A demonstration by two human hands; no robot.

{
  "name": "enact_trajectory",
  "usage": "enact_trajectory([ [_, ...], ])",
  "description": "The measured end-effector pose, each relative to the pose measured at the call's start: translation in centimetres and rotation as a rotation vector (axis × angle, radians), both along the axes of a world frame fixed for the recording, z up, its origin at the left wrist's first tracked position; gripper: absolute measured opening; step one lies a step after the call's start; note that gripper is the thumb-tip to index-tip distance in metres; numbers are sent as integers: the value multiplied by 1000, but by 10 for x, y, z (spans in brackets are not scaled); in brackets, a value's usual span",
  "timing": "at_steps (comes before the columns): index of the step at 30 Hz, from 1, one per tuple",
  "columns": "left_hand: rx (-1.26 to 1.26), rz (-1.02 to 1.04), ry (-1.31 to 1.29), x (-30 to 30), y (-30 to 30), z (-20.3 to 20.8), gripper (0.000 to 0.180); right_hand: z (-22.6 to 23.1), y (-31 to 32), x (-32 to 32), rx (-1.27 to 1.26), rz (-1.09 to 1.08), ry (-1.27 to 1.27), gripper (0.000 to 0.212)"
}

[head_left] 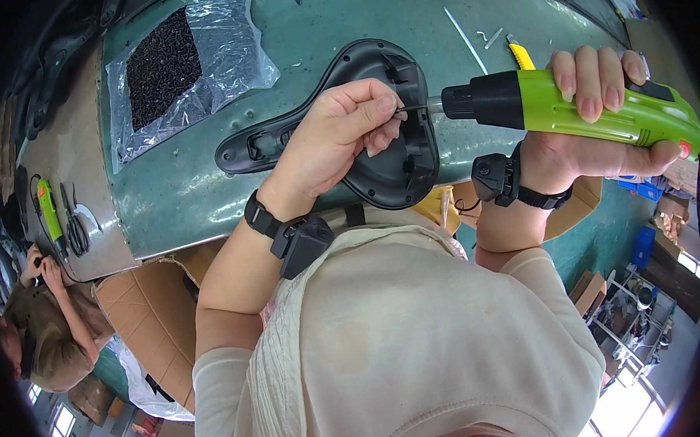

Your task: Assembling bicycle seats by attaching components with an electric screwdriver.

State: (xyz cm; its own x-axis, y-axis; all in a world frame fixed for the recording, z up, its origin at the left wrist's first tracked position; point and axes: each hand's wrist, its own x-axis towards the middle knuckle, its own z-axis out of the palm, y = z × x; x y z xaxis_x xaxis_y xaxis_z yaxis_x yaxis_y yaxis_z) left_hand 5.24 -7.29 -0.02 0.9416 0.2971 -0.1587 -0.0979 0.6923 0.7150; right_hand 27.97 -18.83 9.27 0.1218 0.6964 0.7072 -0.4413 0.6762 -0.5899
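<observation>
My right hand (595, 106) wraps round a green and black electric screwdriver (580, 111), held level with its bit pointing left. Thumb and forefinger of my left hand (354, 124) are pinched together at the tip of the thin dark bit (414, 107). Whatever small piece they hold there is hidden by the fingertips. Beneath both lies a black bicycle saddle (391, 174), underside up on the table, its narrow nose to the left and its wide end to the right. Small round holes show along its rim. My left hand hovers over its middle and covers part of it.
An open clear plastic bag (229, 44) of small black screws (164, 70) lies on the green table (318, 17) at the far left. A yellow utility knife (520, 55) sits beyond the screwdriver. Cardboard box (147, 313) below left; another person (58, 333) works at far left beside another green screwdriver (50, 210).
</observation>
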Motion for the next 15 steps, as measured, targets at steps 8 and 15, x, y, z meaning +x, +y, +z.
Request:
enact_trajectory([
  [8, -25, 67, 101, 2, -6, 0, 17, 14, 5, -32, 75, -33, -259, 70],
  [15, 1062, 345, 376, -16, 25, 24, 25, 17, 23, -11, 88, -38, -391, 80],
])
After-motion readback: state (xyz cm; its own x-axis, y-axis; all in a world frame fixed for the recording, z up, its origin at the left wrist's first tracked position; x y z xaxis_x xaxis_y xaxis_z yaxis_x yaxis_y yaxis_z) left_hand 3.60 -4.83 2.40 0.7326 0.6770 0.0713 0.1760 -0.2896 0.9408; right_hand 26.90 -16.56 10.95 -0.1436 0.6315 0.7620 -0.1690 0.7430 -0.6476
